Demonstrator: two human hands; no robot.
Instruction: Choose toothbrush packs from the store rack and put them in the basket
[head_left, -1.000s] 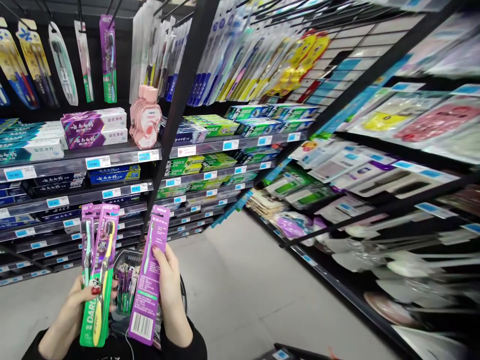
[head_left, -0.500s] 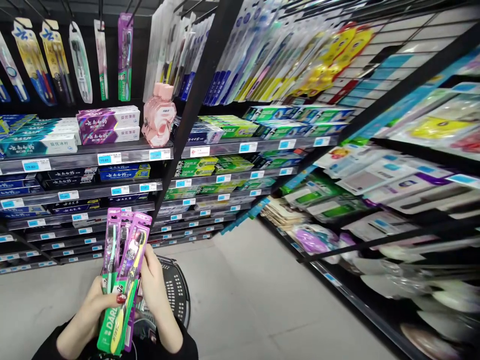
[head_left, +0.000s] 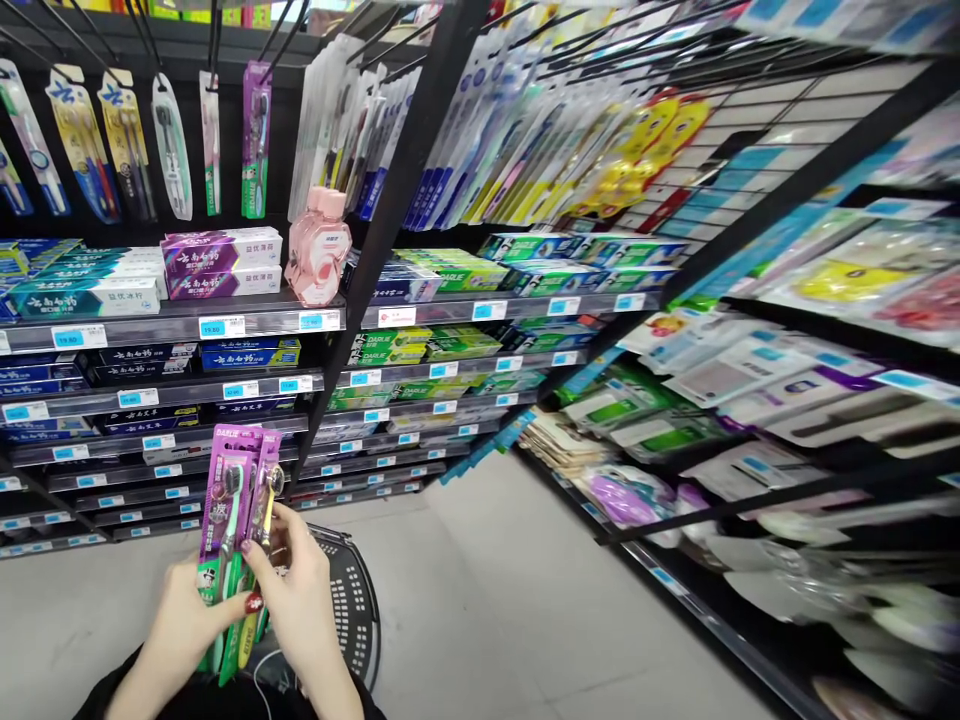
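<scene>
Several purple-and-green toothbrush packs stand in a bunch in front of me, tops tilted away. My left hand grips their lower left side, its red-nailed thumb lying across the front. From the right, my right hand holds the bunch, thumb pressed on the pack with the yellow toothbrush. A mint-coloured toothbrush shows in the front pack. The packs overlap, and my fingers behind them are mostly hidden. Below and to the right of my hands sits a black basket, partly covered by my arm.
Toothpaste boxes and pink mouthwash bottles line the shelf ahead. Toothbrush packs hang on hooks above. A dark upright post divides the shelving. On the right runs another shelf with bagged goods. Grey floor lies between.
The packs have shifted in my hands: the mint toothbrush pack is now in front, overlapping the yellow one. My right thumb has come round onto the front. The view has tipped slightly upward.
</scene>
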